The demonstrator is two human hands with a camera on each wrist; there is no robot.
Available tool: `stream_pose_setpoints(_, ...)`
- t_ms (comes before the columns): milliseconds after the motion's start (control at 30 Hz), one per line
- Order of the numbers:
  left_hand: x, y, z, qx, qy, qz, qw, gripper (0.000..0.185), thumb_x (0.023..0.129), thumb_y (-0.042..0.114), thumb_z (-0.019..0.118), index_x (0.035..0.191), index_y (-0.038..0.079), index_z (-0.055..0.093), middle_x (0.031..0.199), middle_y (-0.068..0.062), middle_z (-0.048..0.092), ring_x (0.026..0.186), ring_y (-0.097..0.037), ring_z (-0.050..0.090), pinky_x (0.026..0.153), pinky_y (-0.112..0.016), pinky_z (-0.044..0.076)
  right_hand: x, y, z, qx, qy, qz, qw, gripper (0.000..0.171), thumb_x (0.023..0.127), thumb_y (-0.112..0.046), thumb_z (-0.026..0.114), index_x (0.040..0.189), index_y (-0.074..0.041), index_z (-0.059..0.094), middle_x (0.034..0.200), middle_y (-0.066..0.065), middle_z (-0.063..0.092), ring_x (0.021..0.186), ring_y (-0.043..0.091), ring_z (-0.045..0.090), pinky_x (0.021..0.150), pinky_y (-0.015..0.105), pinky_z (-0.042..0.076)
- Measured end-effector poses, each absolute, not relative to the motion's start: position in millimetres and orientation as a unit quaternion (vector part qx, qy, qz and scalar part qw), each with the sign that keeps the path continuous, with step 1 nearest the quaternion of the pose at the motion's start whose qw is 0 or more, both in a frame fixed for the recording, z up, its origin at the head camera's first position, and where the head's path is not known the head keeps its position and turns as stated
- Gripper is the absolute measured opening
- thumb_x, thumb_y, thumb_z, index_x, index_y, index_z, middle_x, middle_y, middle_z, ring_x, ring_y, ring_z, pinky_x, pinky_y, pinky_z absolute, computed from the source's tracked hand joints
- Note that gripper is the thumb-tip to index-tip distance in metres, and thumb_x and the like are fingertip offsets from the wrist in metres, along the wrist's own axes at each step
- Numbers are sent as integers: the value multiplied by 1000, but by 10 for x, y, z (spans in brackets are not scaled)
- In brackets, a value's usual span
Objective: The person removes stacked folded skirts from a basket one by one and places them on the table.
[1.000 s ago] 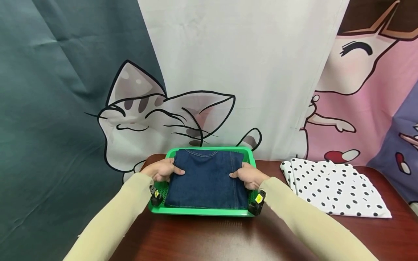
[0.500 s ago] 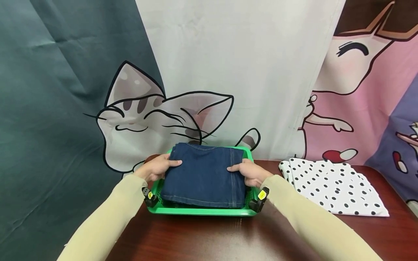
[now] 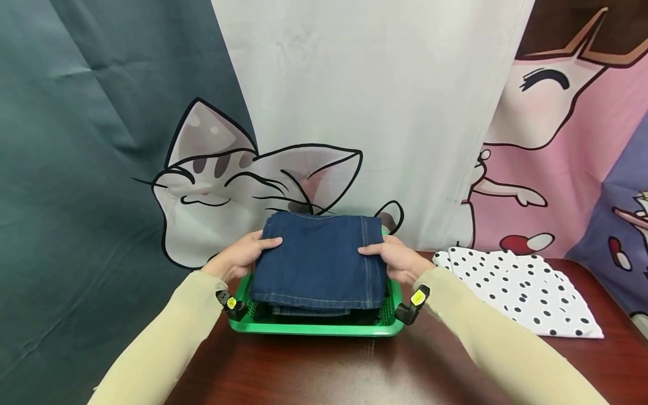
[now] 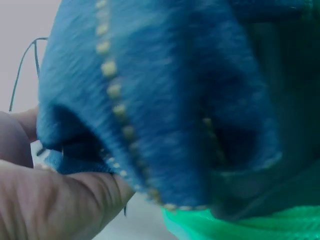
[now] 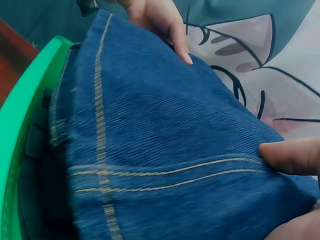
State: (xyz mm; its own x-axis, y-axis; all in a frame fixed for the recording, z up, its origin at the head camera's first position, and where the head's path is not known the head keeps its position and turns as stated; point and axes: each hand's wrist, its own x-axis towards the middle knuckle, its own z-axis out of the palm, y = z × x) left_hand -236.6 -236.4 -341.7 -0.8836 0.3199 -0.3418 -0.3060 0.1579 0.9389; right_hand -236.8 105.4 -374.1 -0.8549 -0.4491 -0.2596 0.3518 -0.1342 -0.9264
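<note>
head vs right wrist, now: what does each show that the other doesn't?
Head only: the polka-dot cloth on the wooden table, both sleeves, and the left hand and right hand gripping opposite sides of the folded jeans. Right wrist only: close-up yellow stitching on the denim and the right thumb pressed on top. Both: the jeans, the green tray, the cat backdrop and the left hand.

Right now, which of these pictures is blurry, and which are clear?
Left wrist view: very blurred, the folded jeans fill it, too close to focus. Right wrist view: mostly sharp, stitching clear, softer near the green tray. Head view: sharp, evenly lit.
</note>
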Motion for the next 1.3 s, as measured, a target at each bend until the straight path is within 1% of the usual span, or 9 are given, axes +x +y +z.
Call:
stream_pose_setpoints(133,-2349,-2314,-3345,7,716,660,228,57,108,27,49,157,7,28,117,-10,62,93,-20,69,80,-38,59,-2345,1101,-3668,-43,598,-761,249,46,98,-7,62,142,-3,46,109,4,67,94,19,69,85,36,57)
stream_pose_setpoints(300,-2297,-2227,-3256,18,707,671,223,55,108,28,49,156,8,31,111,-5,65,90,-18,70,78,-36,59,-2295,1169,-3559,-42,590,-769,242,35,99,-6,61,133,-6,52,105,4,70,91,20,70,83,36,58)
stream_pose_setpoints(400,-2259,-2178,-3226,19,699,680,220,54,108,28,49,155,8,32,111,-5,66,91,-18,70,79,-35,59,-2252,1218,-3492,-42,592,-769,239,33,98,-6,61,130,-7,53,103,3,70,90,19,71,81,36,58)
stream_pose_setpoints(567,-2162,-2069,-3184,21,682,698,219,55,108,28,49,155,7,32,114,-5,65,93,-18,70,81,-37,59,-2175,1327,-3407,-40,599,-764,237,37,97,-7,63,132,-7,51,103,3,71,89,19,71,80,35,58)
stream_pose_setpoints(700,-2088,-1952,-3165,37,671,707,220,55,108,27,49,155,4,31,110,-4,67,91,-17,71,80,-36,59,-2100,1461,-3349,-44,613,-753,234,38,98,-9,63,133,-6,50,104,3,70,90,19,70,80,36,58)
stream_pose_setpoints(867,-2016,-1800,-3161,54,663,713,220,53,108,26,48,154,3,33,107,-3,68,88,-16,71,78,-35,59,-2010,1644,-3292,-51,637,-733,233,44,98,-11,63,138,-6,45,112,2,67,96,18,68,84,36,56)
stream_pose_setpoints(1033,-1936,-1628,-3195,66,652,717,237,50,107,23,49,152,4,36,110,-4,68,92,-17,71,81,-37,59,-1913,1853,-3320,-58,649,-720,239,49,99,-11,62,142,-4,38,116,2,65,100,18,67,86,37,56)
stream_pose_setpoints(1200,-1849,-1431,-3210,79,623,736,253,44,106,15,51,147,4,42,110,-4,70,93,-18,71,83,-39,59,-1829,2078,-3362,-49,658,-712,242,38,99,-12,62,133,-7,46,114,3,67,97,20,68,84,39,57)
stream_pose_setpoints(1300,-1791,-1296,-3202,87,601,751,259,42,105,12,52,145,4,44,109,-5,71,92,-19,72,81,-39,59,-1773,2229,-3367,-48,662,-708,244,26,100,-12,60,125,-11,54,113,3,67,95,20,69,83,40,57)
